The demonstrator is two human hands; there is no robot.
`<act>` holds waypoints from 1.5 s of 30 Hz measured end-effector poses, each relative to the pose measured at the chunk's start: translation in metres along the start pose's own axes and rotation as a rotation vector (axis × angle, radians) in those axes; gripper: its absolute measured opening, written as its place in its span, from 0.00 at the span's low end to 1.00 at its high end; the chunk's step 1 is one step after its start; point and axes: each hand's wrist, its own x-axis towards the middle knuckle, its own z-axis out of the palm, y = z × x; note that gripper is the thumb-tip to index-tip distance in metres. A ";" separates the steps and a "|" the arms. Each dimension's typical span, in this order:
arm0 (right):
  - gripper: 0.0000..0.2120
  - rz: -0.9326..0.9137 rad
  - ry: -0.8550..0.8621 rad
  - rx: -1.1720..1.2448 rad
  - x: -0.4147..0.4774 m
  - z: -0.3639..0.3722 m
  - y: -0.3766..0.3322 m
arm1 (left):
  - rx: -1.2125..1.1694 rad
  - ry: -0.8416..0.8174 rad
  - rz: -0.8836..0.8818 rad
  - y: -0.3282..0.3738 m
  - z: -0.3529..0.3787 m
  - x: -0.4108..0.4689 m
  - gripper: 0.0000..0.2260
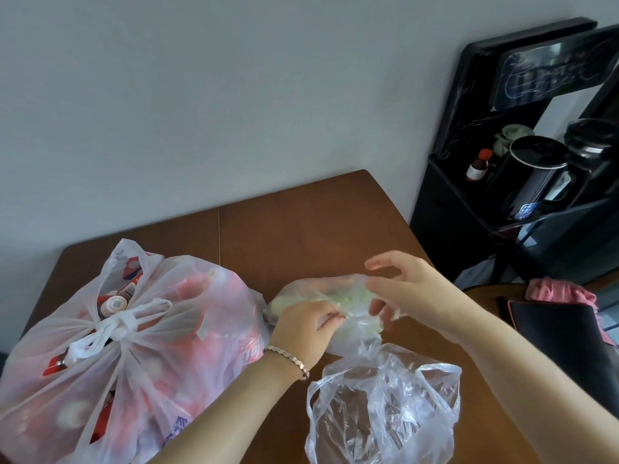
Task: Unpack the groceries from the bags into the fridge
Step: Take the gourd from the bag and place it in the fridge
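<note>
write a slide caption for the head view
On the table, the left hand pinches a small clear bag with pale green contents, the right hand touching it, beside a tied grocery bag.

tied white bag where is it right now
Head view: the tied white bag sits at the left of the brown table, beside the left hand pinching the small clear bag.

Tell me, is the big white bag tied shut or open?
Tied shut: the white bag has its handles knotted together on top.

Knotted white bag (150, 346), full; clear bag (298, 291) holds possibly greens (355, 296).
</note>
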 end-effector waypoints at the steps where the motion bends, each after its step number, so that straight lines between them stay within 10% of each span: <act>1: 0.08 -0.125 0.046 -0.041 -0.004 0.002 -0.002 | -0.003 -0.001 0.004 0.002 0.000 0.000 0.10; 5: 0.19 -0.331 0.329 0.000 0.006 0.011 0.021 | -0.358 -0.032 -0.172 0.012 -0.005 0.002 0.10; 10: 0.28 -0.325 -0.054 -0.454 0.022 0.034 0.076 | -0.443 -0.047 -0.247 0.011 -0.006 -0.001 0.11; 13: 0.11 -0.428 0.081 -0.601 0.030 0.053 0.082 | -0.180 -0.035 -0.014 0.002 -0.006 -0.007 0.03; 18: 0.15 -0.212 0.046 -0.637 0.040 0.032 0.087 | 0.457 0.177 0.375 -0.044 -0.023 -0.004 0.13; 22: 0.14 0.057 0.447 -0.014 0.040 0.004 0.083 | -0.228 0.263 -0.103 -0.049 -0.046 -0.016 0.12; 26: 0.13 0.105 0.691 0.061 0.037 -0.004 0.080 | -0.944 0.054 -0.109 -0.026 -0.068 -0.030 0.12; 30: 0.24 -0.494 0.714 -0.287 0.023 0.019 0.062 | -0.145 -0.313 0.018 -0.010 -0.063 -0.032 0.18; 33: 0.20 -0.901 0.050 -0.715 0.025 0.039 0.066 | 0.635 -0.409 0.024 -0.006 -0.045 -0.025 0.17; 37: 0.16 -0.394 -0.547 -1.357 0.032 0.055 0.063 | 0.940 -0.439 -0.130 -0.013 -0.027 -0.006 0.14; 42: 0.30 -0.112 -0.013 -1.471 0.072 0.021 0.067 | 0.980 -0.154 -0.177 -0.043 -0.034 0.010 0.42; 45: 0.41 0.030 0.018 -1.463 0.086 -0.015 0.064 | 0.786 -0.225 -0.248 -0.062 -0.050 0.012 0.51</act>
